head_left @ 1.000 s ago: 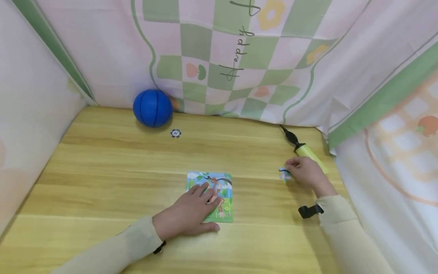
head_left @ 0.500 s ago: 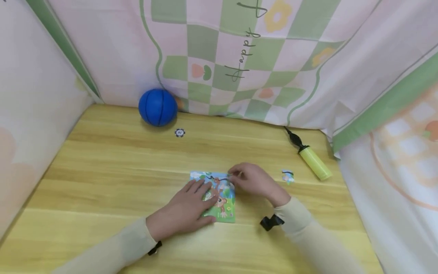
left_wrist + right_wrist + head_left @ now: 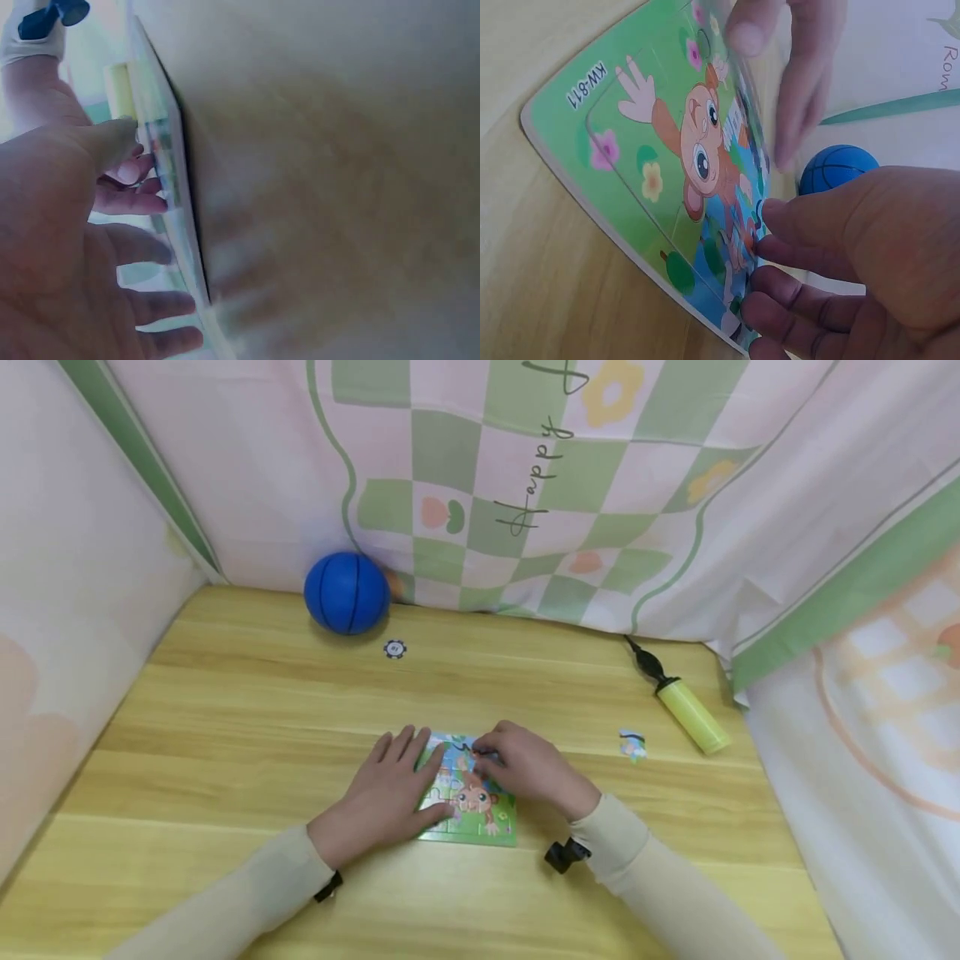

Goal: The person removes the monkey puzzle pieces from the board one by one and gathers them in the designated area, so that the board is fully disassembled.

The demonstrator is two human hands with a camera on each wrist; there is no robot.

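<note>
Spreading wide, the left hand (image 3: 381, 797) overlaps the puzzle (image 3: 474, 823); the right hand (image 3: 531, 768) curls there, hold unclear.

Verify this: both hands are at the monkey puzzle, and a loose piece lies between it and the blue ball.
Not quite: the head view shows the loose piece between the monkey puzzle and the yellow-green pump, not the blue ball. The rest stands.

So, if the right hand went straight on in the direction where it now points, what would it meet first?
Probably the left hand, whose fingers are ahead of the right hand across the monkey jigsaw puzzle. Depth is unclear, so it might pass slightly above them.
</note>
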